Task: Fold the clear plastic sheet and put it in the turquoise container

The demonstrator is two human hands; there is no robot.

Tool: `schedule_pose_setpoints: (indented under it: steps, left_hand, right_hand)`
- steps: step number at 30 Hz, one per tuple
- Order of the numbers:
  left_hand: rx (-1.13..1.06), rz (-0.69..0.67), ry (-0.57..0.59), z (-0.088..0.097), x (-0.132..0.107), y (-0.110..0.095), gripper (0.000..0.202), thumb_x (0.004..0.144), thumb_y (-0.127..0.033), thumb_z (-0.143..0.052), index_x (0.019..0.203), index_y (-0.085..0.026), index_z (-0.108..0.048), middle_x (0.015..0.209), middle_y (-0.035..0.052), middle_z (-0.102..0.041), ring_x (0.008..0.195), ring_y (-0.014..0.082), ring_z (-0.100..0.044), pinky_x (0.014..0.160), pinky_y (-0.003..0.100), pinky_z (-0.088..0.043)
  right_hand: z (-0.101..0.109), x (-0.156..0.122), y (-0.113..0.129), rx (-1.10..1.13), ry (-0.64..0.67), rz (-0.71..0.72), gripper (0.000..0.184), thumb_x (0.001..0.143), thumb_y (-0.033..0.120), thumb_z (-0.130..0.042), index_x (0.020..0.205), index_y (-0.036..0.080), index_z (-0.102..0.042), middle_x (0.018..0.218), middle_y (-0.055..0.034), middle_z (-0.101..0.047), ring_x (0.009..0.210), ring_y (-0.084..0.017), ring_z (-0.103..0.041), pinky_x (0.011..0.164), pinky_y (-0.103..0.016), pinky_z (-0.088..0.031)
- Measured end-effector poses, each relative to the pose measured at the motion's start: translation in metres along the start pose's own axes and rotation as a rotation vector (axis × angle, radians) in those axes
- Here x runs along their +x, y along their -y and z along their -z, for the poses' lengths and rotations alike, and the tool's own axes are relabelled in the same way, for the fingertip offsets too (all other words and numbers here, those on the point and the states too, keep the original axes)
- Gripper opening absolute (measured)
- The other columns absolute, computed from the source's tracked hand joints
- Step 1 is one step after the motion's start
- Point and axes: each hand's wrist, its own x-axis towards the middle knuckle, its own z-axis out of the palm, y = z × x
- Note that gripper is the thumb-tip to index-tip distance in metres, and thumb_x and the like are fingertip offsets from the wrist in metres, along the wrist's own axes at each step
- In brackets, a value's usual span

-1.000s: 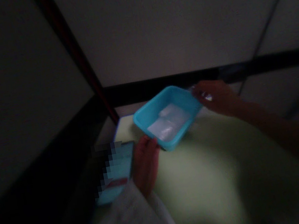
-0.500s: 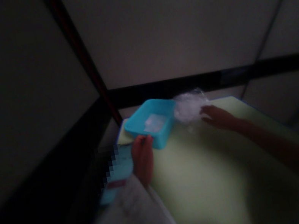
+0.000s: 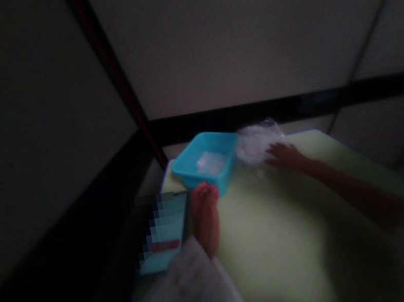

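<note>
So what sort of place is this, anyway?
Perhaps a small partitioned workspace, though it's too dim to be sure: greyish wall panels crossed by a dark band stand behind a yellow-green tabletop, with a blue tray near its far edge.

I'm looking into a dim corner. A plain greyish back wall (image 3: 228, 32) faces me, and a darker left wall (image 3: 18, 126) closes off that side. Where they meet I see a dark red and black post (image 3: 107, 58), slanting across my view. A black horizontal band (image 3: 258, 114) runs along the back wall, with a thin dark seam (image 3: 378, 18) at right. Below stands a pale yellow-green tabletop (image 3: 271, 232) with blue edging (image 3: 335, 139), brightest mid-surface and shadowed at right. I can't make out the blackness at lower left.
</note>
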Motion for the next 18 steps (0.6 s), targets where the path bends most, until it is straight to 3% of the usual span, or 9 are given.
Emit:
schedule_pose_setpoints:
  steps: [4, 8, 11, 18]
  left_hand:
    - [-0.016, 0.048, -0.053, -0.012, -0.012, 0.006, 0.025, 0.060, -0.021, -0.067, 0.082, -0.019, -0.055, 0.074, -0.0036, -0.058, 0.070, 0.0110, -0.055, 0.066, 0.022, -0.041]
    - [-0.005, 0.098, -0.029, -0.018, -0.019, 0.007, 0.025, 0.061, -0.016, -0.065, 0.084, -0.018, -0.056, 0.076, -0.0023, -0.059, 0.071, 0.0107, -0.056, 0.067, 0.022, -0.041]
    - [0.005, 0.121, -0.010, -0.018, -0.019, 0.006, 0.024, 0.062, -0.016, -0.064, 0.084, -0.017, -0.056, 0.076, -0.0018, -0.059, 0.071, 0.0106, -0.055, 0.068, 0.022, -0.041]
    - [0.023, 0.187, 0.099, -0.023, -0.023, 0.007, 0.020, 0.059, -0.017, -0.065, 0.077, -0.016, -0.058, 0.072, 0.0001, -0.058, 0.070, 0.0123, -0.054, 0.067, 0.024, -0.041]
  right_hand:
    - [0.000, 0.006, 0.001, -0.002, -0.006, -0.051, 0.051, 0.090, 0.054, -0.036, 0.131, 0.024, -0.046, 0.140, -0.0184, -0.038, 0.129, -0.037, -0.035, 0.093, -0.059, -0.035]
    - [-0.006, 0.019, 0.007, 0.025, -0.016, -0.113, 0.061, 0.091, 0.055, -0.032, 0.142, 0.022, -0.029, 0.135, -0.0215, -0.044, 0.125, -0.038, -0.040, 0.091, -0.060, -0.037]
    - [-0.008, 0.026, 0.008, 0.052, -0.026, -0.125, 0.064, 0.091, 0.053, -0.030, 0.145, 0.021, -0.020, 0.143, -0.0185, -0.037, 0.131, -0.037, -0.032, 0.096, -0.062, -0.031]
    - [0.000, 0.021, 0.004, 0.084, -0.027, -0.121, 0.064, 0.092, 0.053, -0.025, 0.146, 0.018, -0.017, 0.149, -0.0151, -0.027, 0.137, -0.032, -0.022, 0.102, -0.058, -0.025]
